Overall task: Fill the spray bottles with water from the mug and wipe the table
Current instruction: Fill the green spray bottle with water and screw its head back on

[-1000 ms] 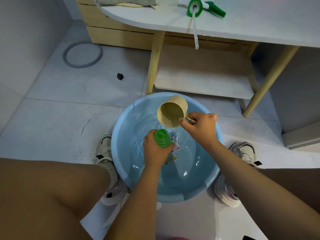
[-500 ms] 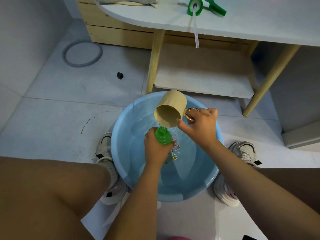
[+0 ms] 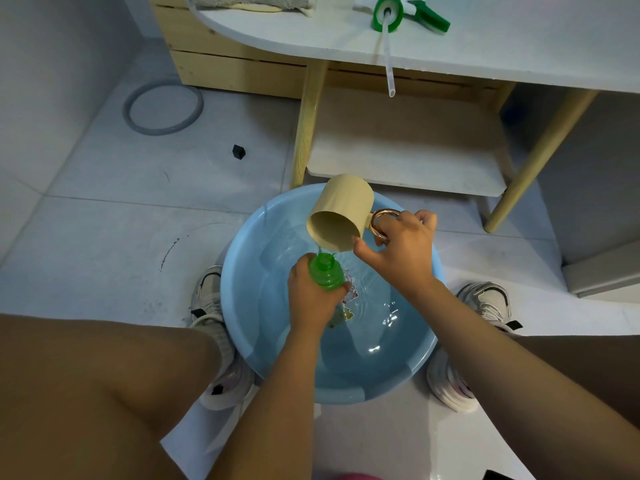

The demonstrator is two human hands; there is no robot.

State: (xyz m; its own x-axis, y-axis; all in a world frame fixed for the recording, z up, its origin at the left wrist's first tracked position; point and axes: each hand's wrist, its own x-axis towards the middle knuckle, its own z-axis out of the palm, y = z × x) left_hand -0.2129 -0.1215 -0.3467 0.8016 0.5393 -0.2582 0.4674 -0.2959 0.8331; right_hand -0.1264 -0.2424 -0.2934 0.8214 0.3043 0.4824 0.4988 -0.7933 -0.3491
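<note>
Tipped further than a sec ago: mug (image 3: 341,213) now steeply angled, mouth facing down toward bottle neck, thin stream running off lower rim into green spray bottle (image 3: 325,271). A sec back, held flatter w/ no clear stream; means pour properly under way, first bottle filling, prob not full yet — level inside can't be told. Mug beige, matte, w/ copper-coloured ring handle; held above far half of blue basin (image 3: 242,334). Right hand (image 3: 401,254) curled round handle, thumb stretched toward mug rim, firm hold. Bottle translucent green, ribbed shoulder, open neck, no sprayer on; upright over basin centre, just under mug rim. Left hand (image 3: 311,303) wrapped round bottle body, fingers fully closed on it. Basin holds water, ripples + glints near bottle, so any spill prob lands back in basin. Green/white sprayer head (image 3: 408,15) w/ dip tube lying on white table (image 3: 519,53) beyond basin, tube hanging past edge. Cloth (image 3: 249,1) on table too, beyond basin to left; wiping not yet begun.
</note>
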